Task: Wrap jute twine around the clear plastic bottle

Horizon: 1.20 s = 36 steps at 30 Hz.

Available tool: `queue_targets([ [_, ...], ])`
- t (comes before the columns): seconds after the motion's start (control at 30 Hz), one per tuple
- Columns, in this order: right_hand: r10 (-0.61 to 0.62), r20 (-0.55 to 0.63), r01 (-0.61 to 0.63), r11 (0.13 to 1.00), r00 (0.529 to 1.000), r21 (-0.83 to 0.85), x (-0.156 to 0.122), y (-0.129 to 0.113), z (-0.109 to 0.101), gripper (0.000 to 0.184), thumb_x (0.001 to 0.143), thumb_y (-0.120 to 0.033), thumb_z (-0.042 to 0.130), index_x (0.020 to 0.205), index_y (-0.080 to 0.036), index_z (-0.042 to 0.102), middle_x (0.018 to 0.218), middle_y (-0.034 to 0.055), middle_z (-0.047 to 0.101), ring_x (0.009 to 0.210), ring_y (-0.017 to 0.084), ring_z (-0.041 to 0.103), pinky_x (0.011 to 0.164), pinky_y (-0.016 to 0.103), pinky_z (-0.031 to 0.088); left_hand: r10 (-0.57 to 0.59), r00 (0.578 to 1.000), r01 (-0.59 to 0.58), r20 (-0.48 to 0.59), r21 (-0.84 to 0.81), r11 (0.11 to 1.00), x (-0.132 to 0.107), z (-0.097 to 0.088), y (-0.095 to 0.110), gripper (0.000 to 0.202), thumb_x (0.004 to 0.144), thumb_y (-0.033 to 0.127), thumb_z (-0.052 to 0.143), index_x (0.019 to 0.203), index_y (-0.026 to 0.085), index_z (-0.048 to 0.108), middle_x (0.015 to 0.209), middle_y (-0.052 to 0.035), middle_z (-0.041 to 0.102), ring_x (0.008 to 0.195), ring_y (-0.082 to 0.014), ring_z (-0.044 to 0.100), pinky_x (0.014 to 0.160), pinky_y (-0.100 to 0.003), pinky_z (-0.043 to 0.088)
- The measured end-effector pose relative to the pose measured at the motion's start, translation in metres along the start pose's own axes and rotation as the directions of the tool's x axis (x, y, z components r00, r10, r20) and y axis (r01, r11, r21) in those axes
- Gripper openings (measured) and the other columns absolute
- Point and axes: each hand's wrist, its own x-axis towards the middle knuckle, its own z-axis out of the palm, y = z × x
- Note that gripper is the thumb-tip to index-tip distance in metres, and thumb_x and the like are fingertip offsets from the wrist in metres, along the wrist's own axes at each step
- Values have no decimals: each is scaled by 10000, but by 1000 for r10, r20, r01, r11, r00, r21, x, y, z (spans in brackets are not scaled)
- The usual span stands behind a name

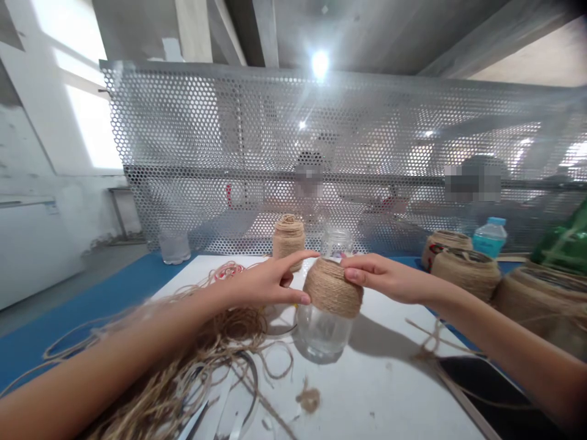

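A clear glass jar (324,333) stands slightly tilted in front of me on a white board. Brown twine (332,290) is wound in tight rows around its upper part. From the left, my left hand (275,281) spans the jar's edge, its thumb against the twine and its index finger stretched by the top. My right hand (385,275) presses thumb and fingertips onto the twine at the jar's upper right. A tangled heap of loose twine (238,327) lies left of the jar, partly under my left forearm.
Behind the jar are a twine spool (288,237) and another glass jar (337,241). Twine-wrapped jars (465,273) and a blue-capped bottle (490,238) stand right. A twine scrap (309,397) lies in front. A perforated metal screen (192,134) bounds the table; people sit behind it.
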Motion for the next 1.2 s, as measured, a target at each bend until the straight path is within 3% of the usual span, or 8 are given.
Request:
queue_targets([
  [0.27, 29, 53, -28, 999, 998, -22, -6, -15, -8, 384, 877, -443, 368, 677, -151, 515, 658, -11, 449, 640, 110, 420, 609, 242, 343, 15, 1000, -16, -16, -64, 998, 0, 8, 10, 761, 725, 450, 621, 1353, 272, 231, 531, 96, 299, 471, -77, 317, 464, -187, 229],
  [0.4, 126, -96, -132, 989, 987, -60, -4, -27, 3, 374, 866, -450, 374, 688, -160, 527, 662, -8, 480, 612, 110, 423, 574, 240, 329, -15, 995, 18, -98, 24, 1000, -4, 20, 30, 791, 685, 493, 641, 1327, 259, 243, 521, 81, 396, 451, -88, 367, 457, -201, 229],
  [0.53, 152, -173, -170, 981, 973, -95, -1, -32, 15, 377, 877, -424, 352, 609, -171, 428, 593, -36, 387, 563, 92, 354, 528, 230, 287, -44, 981, 55, -189, 51, 997, -6, 30, 39, 793, 657, 518, 647, 1288, 242, 255, 558, 61, 455, 464, -103, 404, 456, -202, 232],
  [0.73, 172, -118, -182, 980, 978, -79, -2, -30, 7, 364, 888, -417, 340, 675, -162, 488, 649, -23, 429, 602, 97, 374, 548, 234, 291, -17, 997, 11, -75, -88, 996, -3, 22, 31, 769, 703, 452, 641, 1315, 257, 219, 528, 88, 393, 460, -93, 401, 442, -187, 257],
  [0.97, 141, -32, -137, 985, 990, 102, -5, -17, 0, 344, 875, -410, 389, 683, -148, 502, 641, -26, 403, 589, 87, 383, 537, 220, 309, -7, 1000, 13, 31, -194, 981, -2, 17, 19, 738, 771, 382, 593, 1357, 263, 161, 552, 94, 343, 487, -75, 361, 474, -193, 284],
  [1.2, 71, 50, -79, 978, 996, 195, -6, -13, -4, 367, 882, -420, 382, 648, -147, 458, 638, -29, 376, 594, 83, 373, 543, 215, 315, 22, 999, -12, 38, -244, 970, 0, 20, 5, 796, 754, 399, 615, 1377, 253, 142, 533, 102, 332, 482, -71, 337, 467, -187, 258],
])
